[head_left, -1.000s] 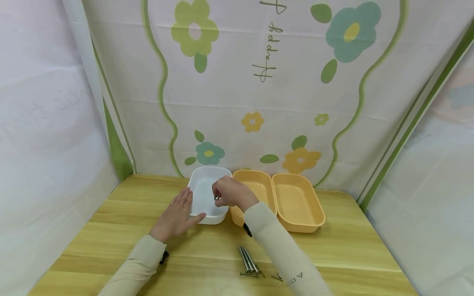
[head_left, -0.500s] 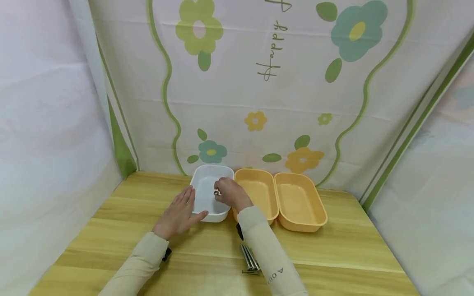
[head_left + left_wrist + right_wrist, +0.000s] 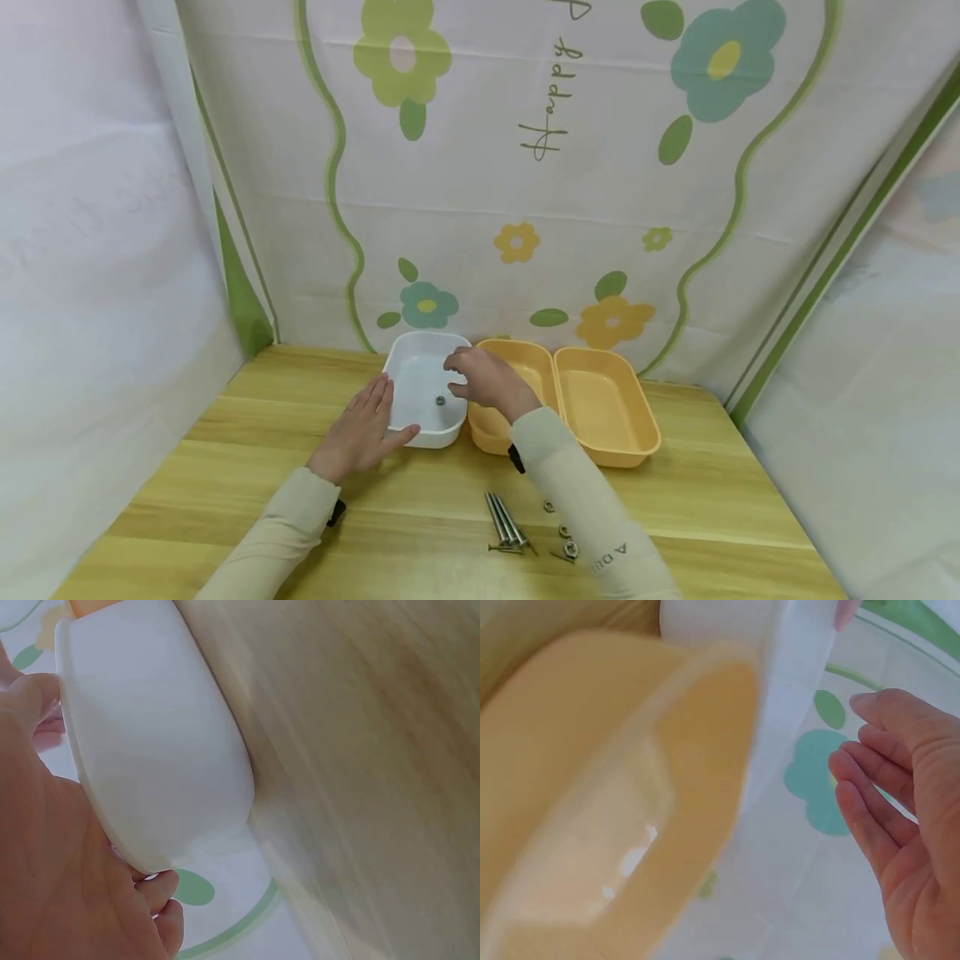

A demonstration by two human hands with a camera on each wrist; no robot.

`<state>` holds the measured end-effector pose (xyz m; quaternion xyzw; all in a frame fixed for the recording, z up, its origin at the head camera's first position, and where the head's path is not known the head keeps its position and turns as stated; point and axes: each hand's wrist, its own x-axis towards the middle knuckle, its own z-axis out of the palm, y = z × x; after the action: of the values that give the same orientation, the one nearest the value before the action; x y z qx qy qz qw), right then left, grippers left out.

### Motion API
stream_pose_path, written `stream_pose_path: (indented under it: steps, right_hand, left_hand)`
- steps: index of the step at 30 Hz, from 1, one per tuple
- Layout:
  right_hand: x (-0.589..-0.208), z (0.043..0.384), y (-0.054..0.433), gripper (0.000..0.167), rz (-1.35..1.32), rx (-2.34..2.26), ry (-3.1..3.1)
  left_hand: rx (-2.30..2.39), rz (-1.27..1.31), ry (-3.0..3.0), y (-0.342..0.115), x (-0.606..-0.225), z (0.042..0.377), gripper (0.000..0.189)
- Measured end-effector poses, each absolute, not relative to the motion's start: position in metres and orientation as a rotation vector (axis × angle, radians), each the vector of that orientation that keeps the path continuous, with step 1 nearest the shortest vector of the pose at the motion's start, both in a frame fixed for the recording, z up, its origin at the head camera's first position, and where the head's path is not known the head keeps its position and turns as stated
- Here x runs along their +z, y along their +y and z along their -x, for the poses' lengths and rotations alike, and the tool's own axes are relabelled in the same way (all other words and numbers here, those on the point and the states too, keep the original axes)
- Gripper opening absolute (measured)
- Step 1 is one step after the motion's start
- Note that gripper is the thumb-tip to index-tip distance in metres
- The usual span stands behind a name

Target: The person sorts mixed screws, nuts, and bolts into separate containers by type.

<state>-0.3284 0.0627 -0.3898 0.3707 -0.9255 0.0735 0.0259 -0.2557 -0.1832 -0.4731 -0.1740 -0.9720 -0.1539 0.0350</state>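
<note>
A white plastic tray (image 3: 408,398) stands at the back of the table. One metal nut (image 3: 440,401) lies on its floor, right of the middle. My left hand (image 3: 356,437) rests on the tray's near left corner, fingers along the left rim and thumb on the front edge; the left wrist view shows it against the white wall (image 3: 150,735). Above the tray's right side hovers my right hand (image 3: 487,383), thumb and fingers apart. Nothing shows between those fingers in the right wrist view, where the hand (image 3: 915,780) is seen from the palm side.
Two yellow trays, a middle one (image 3: 528,375) and a right one (image 3: 600,408), stand beside the white one. Nearer on the table lie long bolts (image 3: 501,518), a small screw (image 3: 506,549) and several nuts (image 3: 571,549) by the right sleeve. A flowered cloth (image 3: 442,208) hangs behind.
My right hand has let go of the nut, which now lies in the white tray. The fingers have spread and the hand has drawn slightly up and right. The left hand stays put.
</note>
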Motion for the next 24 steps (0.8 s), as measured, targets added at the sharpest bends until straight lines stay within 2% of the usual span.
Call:
stream_pose_path:
  steps: [10,14,24]
  right_hand:
    - [-0.354,0.306,0.102,0.025,-1.302,0.193,-2.839]
    - [-0.345,0.293,0.120,0.028,-1.337,0.173,-2.827]
    - [-0.342,0.246,0.171,0.035,-1.352,0.065,-2.843]
  left_hand:
    - [-0.493,0.541,-2.977,-0.183,-0.472,0.254,0.101]
    - [-0.501,0.536,-2.969,-0.184,-0.473,0.254,0.101]
    - [-0.512,0.545,-2.964,-0.181,-0.472,0.254,0.100]
